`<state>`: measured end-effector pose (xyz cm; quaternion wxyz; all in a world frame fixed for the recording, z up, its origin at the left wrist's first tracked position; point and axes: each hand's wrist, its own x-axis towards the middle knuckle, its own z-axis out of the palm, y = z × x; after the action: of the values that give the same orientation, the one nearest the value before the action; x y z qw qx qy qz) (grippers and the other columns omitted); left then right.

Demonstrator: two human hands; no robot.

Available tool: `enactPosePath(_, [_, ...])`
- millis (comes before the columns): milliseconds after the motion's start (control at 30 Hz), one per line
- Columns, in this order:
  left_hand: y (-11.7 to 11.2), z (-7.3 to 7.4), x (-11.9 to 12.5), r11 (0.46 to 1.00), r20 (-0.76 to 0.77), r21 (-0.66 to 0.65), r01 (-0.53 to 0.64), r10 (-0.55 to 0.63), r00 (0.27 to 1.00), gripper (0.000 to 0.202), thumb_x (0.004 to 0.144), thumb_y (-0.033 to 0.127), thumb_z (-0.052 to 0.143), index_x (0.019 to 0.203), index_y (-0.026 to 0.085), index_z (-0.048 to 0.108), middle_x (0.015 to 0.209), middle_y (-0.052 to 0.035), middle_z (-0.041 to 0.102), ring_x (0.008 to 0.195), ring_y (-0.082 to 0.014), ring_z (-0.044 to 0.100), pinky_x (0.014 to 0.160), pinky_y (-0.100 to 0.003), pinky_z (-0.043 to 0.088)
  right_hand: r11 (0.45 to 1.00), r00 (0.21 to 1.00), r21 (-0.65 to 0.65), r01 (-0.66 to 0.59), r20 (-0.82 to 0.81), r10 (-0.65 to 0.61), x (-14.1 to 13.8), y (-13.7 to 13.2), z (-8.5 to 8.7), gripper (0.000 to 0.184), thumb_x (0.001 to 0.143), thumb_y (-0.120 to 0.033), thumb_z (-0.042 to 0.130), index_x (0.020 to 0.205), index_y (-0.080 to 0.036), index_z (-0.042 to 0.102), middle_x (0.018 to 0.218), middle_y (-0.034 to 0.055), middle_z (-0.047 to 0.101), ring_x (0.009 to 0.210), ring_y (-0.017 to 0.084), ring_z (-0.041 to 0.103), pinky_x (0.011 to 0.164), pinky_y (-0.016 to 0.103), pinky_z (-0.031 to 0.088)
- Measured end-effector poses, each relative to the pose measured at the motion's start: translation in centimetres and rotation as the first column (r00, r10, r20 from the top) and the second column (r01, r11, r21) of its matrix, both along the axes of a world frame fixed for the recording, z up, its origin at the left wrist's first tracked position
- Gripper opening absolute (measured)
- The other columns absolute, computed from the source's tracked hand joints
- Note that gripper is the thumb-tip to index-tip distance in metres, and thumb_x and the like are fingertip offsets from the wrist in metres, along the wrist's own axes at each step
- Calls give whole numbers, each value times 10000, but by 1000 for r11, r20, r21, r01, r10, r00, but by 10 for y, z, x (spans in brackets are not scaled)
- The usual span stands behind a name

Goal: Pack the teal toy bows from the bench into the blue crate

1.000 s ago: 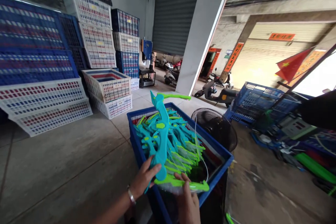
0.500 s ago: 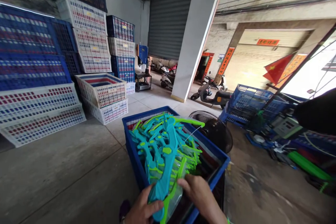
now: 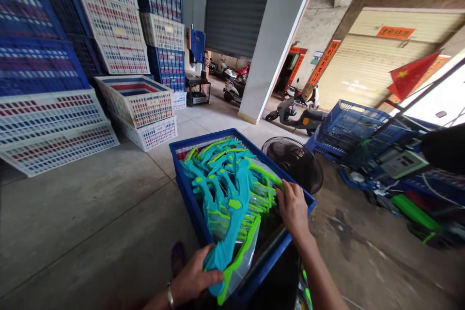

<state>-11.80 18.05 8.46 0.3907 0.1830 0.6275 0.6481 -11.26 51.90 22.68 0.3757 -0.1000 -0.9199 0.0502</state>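
A turquoise and green plastic piece, shaped like a toy bow, lies slanted over a pile of like pieces. It has a long turquoise body, green arms and a clear sheet along the near arm. My left hand is closed round its near end, thumb on top. My right hand has its fingers closed at the tip of the far green arm, by the right side of the crate; its fingertips are partly hidden. Under the bow, the pile of turquoise and green pieces lies in a blue crate with a striped lining.
A black fan stands just beyond the crate's right side. Stacked white crates and blue crates stand to the left. A pillar, a scooter, more blue crates and a scale-like device are farther off.
My right hand has moved from the near green arm up and right to the far arm's tip. My left hand keeps its grip on the near end. The view has tilted down.
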Motion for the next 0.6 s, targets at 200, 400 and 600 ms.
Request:
enactPosePath(200, [24, 12, -3, 1000, 89, -30, 8, -5, 996, 1001, 625, 741, 792, 1357, 150, 451, 811, 9, 637, 579, -115, 516, 525, -239, 418, 873, 998, -484, -55, -22, 51, 6, -38, -36, 637, 979, -691, 431, 1071, -143, 741, 957, 108, 653, 892, 258, 660, 822, 399, 536])
enactPosePath(400, [72, 28, -16, 995, 131, -82, 63, -52, 990, 1018, 704, 645, 760, 1464, 131, 320, 588, 95, 536, 423, -97, 416, 371, -205, 260, 676, 995, -733, -78, -94, 12, 3, -58, -49, 605, 894, -664, 587, 1158, -141, 739, 1133, 128, 692, 1102, 290, 642, 994, 418, 506])
enactPosePath(600, [100, 25, -92, 985, 30, -55, 161, -159, 987, 783, 678, 671, 751, 1215, 145, 528, 627, 66, 560, 440, -99, 444, 397, -226, 306, 436, 989, -900, 11, -53, -135, -5, -51, -67, 761, 833, -673, 645, 1389, -155, 614, 1424, 140, 613, 1347, 334, 543, 1132, 470, 446])
